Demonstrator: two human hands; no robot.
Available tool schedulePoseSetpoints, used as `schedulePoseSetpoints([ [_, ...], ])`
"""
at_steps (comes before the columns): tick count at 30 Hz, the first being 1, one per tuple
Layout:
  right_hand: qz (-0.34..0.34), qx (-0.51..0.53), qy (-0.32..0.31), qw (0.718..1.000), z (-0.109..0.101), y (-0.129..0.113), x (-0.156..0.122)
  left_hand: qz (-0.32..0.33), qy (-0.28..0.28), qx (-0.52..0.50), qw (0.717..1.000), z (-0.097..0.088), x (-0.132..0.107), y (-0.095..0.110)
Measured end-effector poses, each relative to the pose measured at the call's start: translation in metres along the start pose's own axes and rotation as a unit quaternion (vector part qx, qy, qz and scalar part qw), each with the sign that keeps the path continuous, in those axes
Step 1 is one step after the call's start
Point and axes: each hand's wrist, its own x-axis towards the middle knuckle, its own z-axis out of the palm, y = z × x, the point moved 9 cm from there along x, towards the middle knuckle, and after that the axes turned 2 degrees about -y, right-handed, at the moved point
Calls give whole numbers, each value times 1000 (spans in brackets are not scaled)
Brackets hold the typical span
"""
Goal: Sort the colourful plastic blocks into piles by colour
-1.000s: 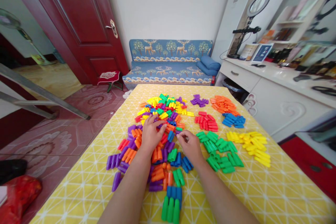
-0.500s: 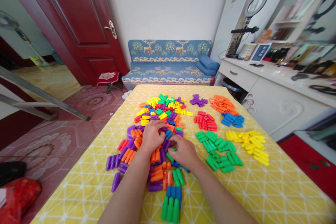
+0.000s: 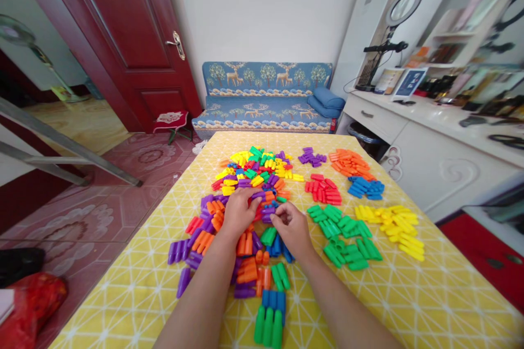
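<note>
A mixed pile of plastic bullet-shaped building blocks (image 3: 248, 242) covers the middle and left of the table. My left hand (image 3: 238, 211) reaches into it with fingers curled down beside a purple block (image 3: 257, 195); its fingertips are partly hidden, so what they hold does not show. Across from it, my right hand (image 3: 293, 228) pinches the end of another purple block (image 3: 268, 214) between thumb and fingers. Below the right hand lie a green block (image 3: 268, 236) and blue blocks (image 3: 277, 246).
Sorted groups lie to the right: green blocks (image 3: 346, 237), yellow blocks (image 3: 393, 223), red blocks (image 3: 322, 190), blue blocks (image 3: 365, 188), orange blocks (image 3: 350, 163) and purple blocks (image 3: 311, 157). A patterned yellow cloth (image 3: 327, 305) covers the table. Behind it stands a blue sofa (image 3: 262, 109).
My right hand has shifted slightly up and now grips a purple block. The blue block between the hands is gone from there, and more blue shows below the right hand.
</note>
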Motion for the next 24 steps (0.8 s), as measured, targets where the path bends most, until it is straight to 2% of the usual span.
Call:
schedulePoseSetpoints([
  [6,9,98,36,994,-11,5,3,-4,20,-112,993,-4,1,-2],
  [9,1,130,12,991,-7,0,2,1,0,-164,986,-2,1,3],
  [14,46,185,-63,980,11,1,1,25,-55,-196,979,7,-1,12],
  [18,62,189,-48,979,10,8,2,24,-53,-176,983,10,-2,9],
  [20,61,180,-28,981,5,11,3,19,-33,-162,986,8,-1,6],
  [24,69,169,12,983,-6,19,3,-22,62,-155,986,-9,0,-9],
])
